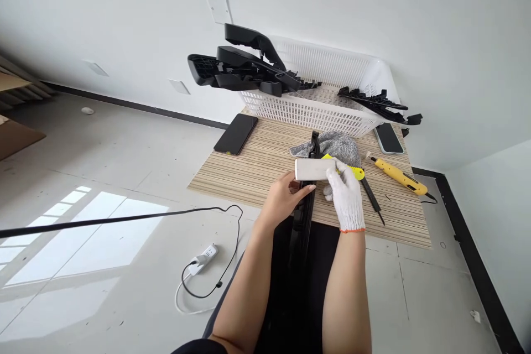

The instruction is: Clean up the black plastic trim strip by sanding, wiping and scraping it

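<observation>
At the center of the frame, pinching a pale block [313, 170] by its right end in the closed fingers of the gloved right hand [347, 192], and gripping a long black part [306, 211] just below in the partly curled fingers of the bare left hand [282, 199]. At upper center, on a striped surface [226, 177], a white basket [319, 117] with more black parts [237, 58]; toward middle right, a yellow tool [396, 173].
</observation>
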Action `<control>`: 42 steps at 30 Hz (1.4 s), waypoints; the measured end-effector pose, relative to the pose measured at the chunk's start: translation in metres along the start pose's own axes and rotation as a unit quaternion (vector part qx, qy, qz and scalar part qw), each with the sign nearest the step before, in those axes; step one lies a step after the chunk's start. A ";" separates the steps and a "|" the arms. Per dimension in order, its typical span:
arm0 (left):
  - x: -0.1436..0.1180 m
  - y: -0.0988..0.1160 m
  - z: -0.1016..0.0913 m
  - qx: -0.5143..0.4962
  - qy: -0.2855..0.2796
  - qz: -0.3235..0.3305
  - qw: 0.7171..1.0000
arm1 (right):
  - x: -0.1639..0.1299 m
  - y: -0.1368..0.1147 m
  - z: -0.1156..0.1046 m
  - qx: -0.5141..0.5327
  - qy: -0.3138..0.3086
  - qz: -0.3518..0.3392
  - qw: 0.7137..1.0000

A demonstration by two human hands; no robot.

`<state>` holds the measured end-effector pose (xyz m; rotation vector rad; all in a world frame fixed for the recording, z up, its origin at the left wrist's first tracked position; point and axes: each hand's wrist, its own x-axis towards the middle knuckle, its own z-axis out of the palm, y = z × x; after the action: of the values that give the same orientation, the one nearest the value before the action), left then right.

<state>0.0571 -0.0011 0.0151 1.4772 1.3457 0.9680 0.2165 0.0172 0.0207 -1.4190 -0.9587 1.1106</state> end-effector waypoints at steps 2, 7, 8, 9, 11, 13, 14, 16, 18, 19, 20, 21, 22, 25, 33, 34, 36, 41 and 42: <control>0.003 0.000 0.000 -0.007 0.008 -0.018 1.000 | 0.000 -0.001 -0.001 0.012 0.016 0.004 1.000; 0.003 0.001 0.000 -0.045 0.034 -0.091 0.994 | -0.003 -0.004 -0.004 -0.005 0.053 0.011 0.999; 0.002 0.000 0.000 -0.050 0.039 -0.094 0.994 | -0.004 -0.005 -0.004 -0.029 0.031 0.020 0.999; 0.000 0.000 0.001 -0.052 0.048 -0.095 0.993 | -0.005 -0.006 -0.003 -0.047 0.017 0.029 0.998; -0.005 0.001 0.002 -0.042 0.071 -0.100 0.991 | -0.006 -0.006 -0.003 -0.051 0.022 0.041 0.998; -0.009 0.002 0.004 -0.034 0.085 -0.108 0.990 | -0.007 -0.006 -0.002 -0.033 0.050 0.040 0.997; -0.011 0.003 0.005 -0.036 0.088 -0.112 0.989 | -0.007 -0.005 -0.002 -0.029 0.057 0.036 0.997; -0.014 0.004 0.007 -0.042 0.086 -0.118 0.988 | -0.008 -0.005 -0.002 -0.037 0.044 0.029 0.998; -0.014 0.005 0.007 -0.045 0.077 -0.121 0.989 | -0.009 -0.004 -0.002 -0.051 0.020 0.030 0.998; -0.014 0.005 0.008 -0.045 0.072 -0.121 0.989 | -0.009 -0.004 -0.002 -0.052 0.016 0.031 0.998; -0.014 0.005 0.008 -0.045 0.067 -0.121 0.989 | -0.009 -0.004 -0.002 -0.047 0.022 0.031 0.998; -0.014 0.005 0.008 -0.047 0.063 -0.119 0.990 | -0.009 -0.004 -0.001 -0.037 0.036 0.028 0.998; -0.013 0.006 0.008 -0.051 0.061 -0.117 0.990 | -0.008 -0.004 -0.001 -0.026 0.053 0.025 0.998; -0.011 0.006 0.006 -0.063 0.056 -0.107 0.991 | -0.007 -0.005 -0.001 -0.010 0.055 0.019 0.998; -0.008 0.007 0.001 -0.059 0.062 -0.114 0.990 | -0.004 -0.005 -0.003 0.016 0.064 0.016 0.998; -0.008 0.007 0.001 -0.059 0.063 -0.114 0.990 | -0.004 -0.005 -0.003 0.000 0.043 0.020 0.999; -0.008 0.008 0.001 -0.060 0.062 -0.107 0.990 | -0.004 -0.005 -0.001 -0.043 -0.012 0.035 0.998; -0.009 0.007 0.002 -0.057 0.064 -0.106 0.991 | -0.004 -0.006 0.006 0.013 0.065 0.006 0.998; -0.009 0.007 0.002 -0.056 0.066 -0.109 0.990 | -0.004 -0.006 0.006 0.022 0.073 0.004 0.997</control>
<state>0.0597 -0.0100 0.0211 1.1717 1.4879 0.9961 0.2094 0.0158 0.0266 -1.4480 -0.8202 1.0124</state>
